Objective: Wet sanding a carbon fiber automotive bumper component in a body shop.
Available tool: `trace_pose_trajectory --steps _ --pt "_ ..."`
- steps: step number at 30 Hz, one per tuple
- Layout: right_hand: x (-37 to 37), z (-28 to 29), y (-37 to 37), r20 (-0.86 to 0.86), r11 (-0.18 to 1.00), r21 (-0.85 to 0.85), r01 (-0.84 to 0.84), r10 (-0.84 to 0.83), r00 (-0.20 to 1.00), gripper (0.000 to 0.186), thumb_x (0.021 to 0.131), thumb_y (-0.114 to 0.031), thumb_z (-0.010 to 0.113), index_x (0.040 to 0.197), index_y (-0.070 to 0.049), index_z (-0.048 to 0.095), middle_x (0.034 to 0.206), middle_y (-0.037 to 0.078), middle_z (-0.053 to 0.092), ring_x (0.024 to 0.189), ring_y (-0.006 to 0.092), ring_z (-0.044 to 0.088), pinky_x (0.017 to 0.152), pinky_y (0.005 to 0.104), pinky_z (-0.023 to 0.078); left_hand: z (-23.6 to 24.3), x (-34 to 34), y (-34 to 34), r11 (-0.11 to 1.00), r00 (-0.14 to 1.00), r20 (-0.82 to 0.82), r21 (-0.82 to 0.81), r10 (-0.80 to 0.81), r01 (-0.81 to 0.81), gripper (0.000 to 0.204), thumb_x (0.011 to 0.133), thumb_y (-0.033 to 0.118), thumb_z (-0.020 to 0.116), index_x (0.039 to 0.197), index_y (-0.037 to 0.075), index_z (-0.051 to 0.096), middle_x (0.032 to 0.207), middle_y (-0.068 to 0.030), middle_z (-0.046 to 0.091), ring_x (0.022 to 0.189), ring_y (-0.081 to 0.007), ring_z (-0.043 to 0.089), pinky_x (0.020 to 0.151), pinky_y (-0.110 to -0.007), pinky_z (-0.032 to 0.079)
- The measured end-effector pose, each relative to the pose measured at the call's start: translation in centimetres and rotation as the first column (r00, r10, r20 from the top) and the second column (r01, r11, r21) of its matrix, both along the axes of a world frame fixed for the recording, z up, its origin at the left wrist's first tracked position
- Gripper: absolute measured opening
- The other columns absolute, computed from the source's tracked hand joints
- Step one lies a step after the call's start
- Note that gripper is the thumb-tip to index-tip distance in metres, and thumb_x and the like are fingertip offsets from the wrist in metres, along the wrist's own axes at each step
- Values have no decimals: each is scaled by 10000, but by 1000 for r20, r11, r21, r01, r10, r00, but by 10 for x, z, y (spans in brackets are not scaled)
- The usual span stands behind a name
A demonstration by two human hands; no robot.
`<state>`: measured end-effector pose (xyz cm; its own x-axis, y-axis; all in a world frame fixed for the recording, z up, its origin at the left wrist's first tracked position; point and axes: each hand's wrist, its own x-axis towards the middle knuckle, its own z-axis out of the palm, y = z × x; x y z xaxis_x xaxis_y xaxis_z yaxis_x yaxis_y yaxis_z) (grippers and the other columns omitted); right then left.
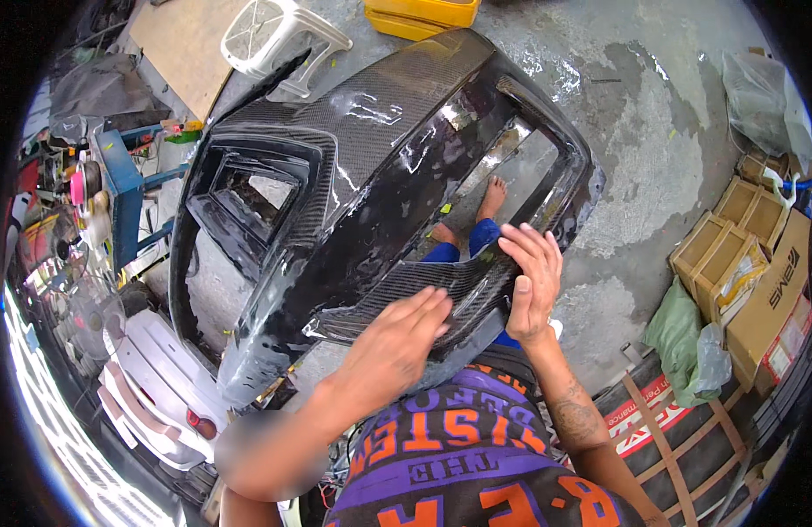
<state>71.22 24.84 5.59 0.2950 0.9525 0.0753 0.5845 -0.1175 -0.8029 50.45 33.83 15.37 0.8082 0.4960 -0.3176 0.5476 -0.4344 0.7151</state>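
Note:
A large black carbon-fibre car bumper [397, 189] lies across the view in front of my body, its weave showing and its dark middle band patchy and glossy. My left hand [395, 344] is laid flat over the woven strip along its near edge, fingers stretched and held together, slightly blurred. Whether anything lies beneath those fingers is hidden. Further right, my right hand [532, 274] rests by the bumper's near right rim with its fingers extended and thumb raised; nothing shows in it. Through the long opening between the hands and the far rim, my bare feet [491, 200] appear.
Beyond the bumper stand a white plastic stool [287, 39] and a yellow bin [421, 16]. At left are a blue metal frame [123, 198] and pale body panels [164, 369]. Wooden crates [721, 255], a cardboard box [782, 299] and a green plastic bag [683, 338] line the right.

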Motion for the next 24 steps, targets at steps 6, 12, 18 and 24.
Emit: trace_pose_trajectory --steps 6,12,18,24 --pt "-8 -15 -11 76 940 70 334 -339 938 457 1034 -263 492 1402 7 507 1527 207 422 1449 380 340 1212 512 199 5 10 -5 992 995 5 -80 95 -95 325 965 50 588 1271 -61 598 1266 -229 653 1239 -398 594 1028 -454 491" --pt "4 -29 -6 -746 647 -662 378 -618 -248 582 990 -435 612 1354 14 542 1297 185 642 1143 303 646 1015 425 507 -16 46 -16 975 973 -77 -29 216 -219 346 991 49 522 1310 -82 534 1220 -292 646 1148 -421 632 1000 -470 499" --pt "-1 -16 14 -766 696 -642 323 -556 -324 513 1010 -457 541 1221 6 605 1094 187 706 947 261 701 853 375 581 -26 68 -9 959 959 -107 -85 262 -271 317 995 39 516 1283 -86 559 1213 -276 652 1131 -422 636 974 -478 512" --pt "-5 -24 9 -757 678 -653 337 -565 -328 513 1024 -457 502 1243 -2 594 1114 185 701 977 263 694 903 386 561 -12 59 -24 957 958 -59 -67 280 -284 341 994 56 531 1305 -80 567 1266 -274 636 1199 -423 609 999 -454 502"
